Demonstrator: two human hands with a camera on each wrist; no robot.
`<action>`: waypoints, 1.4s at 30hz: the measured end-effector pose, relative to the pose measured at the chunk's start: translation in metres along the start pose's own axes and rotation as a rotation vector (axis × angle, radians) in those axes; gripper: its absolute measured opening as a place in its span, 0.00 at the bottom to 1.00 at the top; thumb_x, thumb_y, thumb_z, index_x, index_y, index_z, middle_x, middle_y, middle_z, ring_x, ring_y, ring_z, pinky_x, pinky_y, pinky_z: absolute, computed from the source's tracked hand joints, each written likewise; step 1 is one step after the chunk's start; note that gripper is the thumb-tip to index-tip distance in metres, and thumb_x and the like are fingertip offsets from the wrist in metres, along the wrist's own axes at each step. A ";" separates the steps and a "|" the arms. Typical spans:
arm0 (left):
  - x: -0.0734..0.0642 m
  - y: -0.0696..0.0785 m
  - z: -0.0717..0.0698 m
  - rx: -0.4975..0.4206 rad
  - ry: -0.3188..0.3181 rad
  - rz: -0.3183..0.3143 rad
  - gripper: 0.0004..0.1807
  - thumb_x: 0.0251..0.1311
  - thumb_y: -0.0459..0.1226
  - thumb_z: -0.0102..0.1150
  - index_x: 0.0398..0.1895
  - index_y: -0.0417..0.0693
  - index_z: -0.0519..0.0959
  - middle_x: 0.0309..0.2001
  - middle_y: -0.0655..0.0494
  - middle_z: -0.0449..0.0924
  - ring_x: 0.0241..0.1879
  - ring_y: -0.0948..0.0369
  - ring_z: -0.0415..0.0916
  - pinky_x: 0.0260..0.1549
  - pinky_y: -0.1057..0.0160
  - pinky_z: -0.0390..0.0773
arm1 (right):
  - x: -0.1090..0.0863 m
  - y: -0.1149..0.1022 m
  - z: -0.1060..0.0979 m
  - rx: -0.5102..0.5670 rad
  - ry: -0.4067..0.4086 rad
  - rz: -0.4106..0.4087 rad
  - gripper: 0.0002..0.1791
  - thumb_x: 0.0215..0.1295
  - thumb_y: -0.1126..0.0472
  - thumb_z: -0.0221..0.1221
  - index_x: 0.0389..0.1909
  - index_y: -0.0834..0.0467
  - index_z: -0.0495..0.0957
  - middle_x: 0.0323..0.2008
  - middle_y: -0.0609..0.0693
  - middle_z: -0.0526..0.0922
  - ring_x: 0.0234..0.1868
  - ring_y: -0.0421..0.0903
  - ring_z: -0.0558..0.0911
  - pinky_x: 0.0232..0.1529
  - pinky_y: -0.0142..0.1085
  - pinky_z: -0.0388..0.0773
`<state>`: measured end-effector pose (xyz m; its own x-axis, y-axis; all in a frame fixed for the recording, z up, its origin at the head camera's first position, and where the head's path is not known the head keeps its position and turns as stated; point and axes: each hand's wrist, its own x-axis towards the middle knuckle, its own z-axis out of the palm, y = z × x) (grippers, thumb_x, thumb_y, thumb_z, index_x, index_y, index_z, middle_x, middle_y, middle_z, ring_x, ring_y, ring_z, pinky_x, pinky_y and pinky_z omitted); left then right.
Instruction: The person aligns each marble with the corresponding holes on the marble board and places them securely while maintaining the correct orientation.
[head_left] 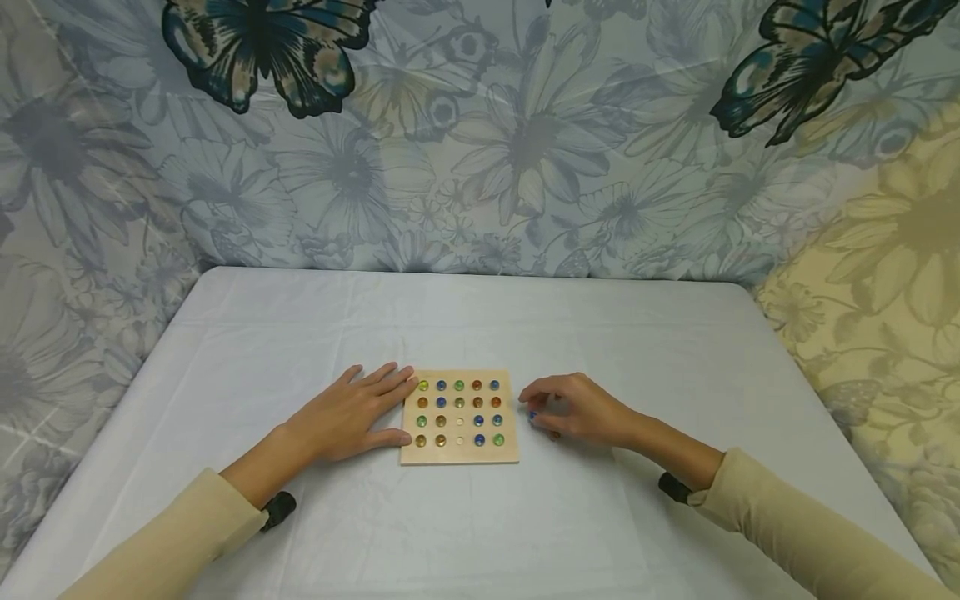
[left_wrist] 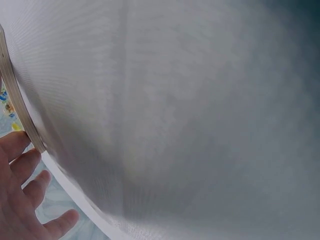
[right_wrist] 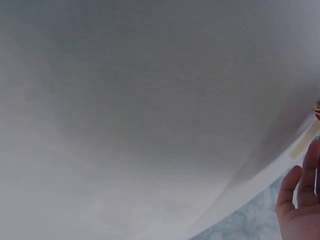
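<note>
A square wooden board [head_left: 450, 457] lies on the table, its rows of round hollows mostly filled with blue, green, yellow and amber marbles. In its middle column, the two front hollows show pale wood. My left hand [head_left: 356, 417] is spread at the board's left side, with fingertips on the far left corner and the thumb at the near left edge. The left wrist view shows its fingers [left_wrist: 25, 162] against the board's edge. Just right of the board, my right hand [head_left: 577, 410] pinches a blue marble [head_left: 532, 414] between thumb and fingers.
White cloth covers the table [head_left: 465, 533]. Behind it hangs a flowered fabric backdrop [head_left: 480, 167] with butterflies. Part of a red and orange marble [right_wrist: 317, 111] shows at the right wrist view's edge. A black wrist device [head_left: 279, 508] sits under the left sleeve.
</note>
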<state>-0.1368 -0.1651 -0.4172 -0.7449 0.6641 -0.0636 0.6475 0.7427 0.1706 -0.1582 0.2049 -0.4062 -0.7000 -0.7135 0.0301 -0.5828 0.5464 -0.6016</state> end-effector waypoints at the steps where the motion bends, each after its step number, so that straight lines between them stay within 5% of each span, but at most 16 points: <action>1: 0.000 0.000 0.000 0.001 0.000 0.000 0.46 0.65 0.66 0.48 0.78 0.50 0.58 0.77 0.53 0.55 0.76 0.50 0.52 0.67 0.35 0.56 | 0.001 -0.001 0.000 0.001 0.004 -0.004 0.16 0.61 0.66 0.69 0.50 0.59 0.83 0.41 0.44 0.86 0.42 0.38 0.81 0.45 0.37 0.80; 28: 0.000 -0.001 0.003 0.018 -0.002 0.003 0.45 0.66 0.67 0.45 0.78 0.49 0.58 0.77 0.52 0.55 0.75 0.49 0.53 0.66 0.34 0.57 | 0.048 -0.043 0.032 0.052 -0.022 -0.141 0.16 0.60 0.64 0.70 0.49 0.60 0.83 0.42 0.46 0.86 0.43 0.38 0.82 0.46 0.32 0.79; 34: 0.000 -0.002 0.002 0.023 0.006 0.003 0.45 0.67 0.66 0.46 0.78 0.49 0.59 0.77 0.52 0.55 0.75 0.49 0.53 0.66 0.35 0.57 | 0.055 -0.051 0.038 0.056 -0.063 -0.165 0.14 0.61 0.65 0.69 0.49 0.58 0.83 0.43 0.45 0.86 0.44 0.35 0.82 0.56 0.35 0.76; 42: 0.000 -0.001 0.000 0.012 0.008 0.007 0.44 0.67 0.65 0.48 0.78 0.49 0.59 0.77 0.52 0.56 0.75 0.49 0.54 0.66 0.35 0.57 | 0.058 -0.055 0.044 0.021 -0.083 -0.159 0.14 0.61 0.65 0.69 0.48 0.56 0.84 0.42 0.42 0.86 0.44 0.36 0.82 0.50 0.31 0.76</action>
<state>-0.1373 -0.1661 -0.4178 -0.7415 0.6688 -0.0545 0.6548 0.7389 0.1589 -0.1485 0.1145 -0.4067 -0.5626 -0.8245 0.0603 -0.6741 0.4153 -0.6108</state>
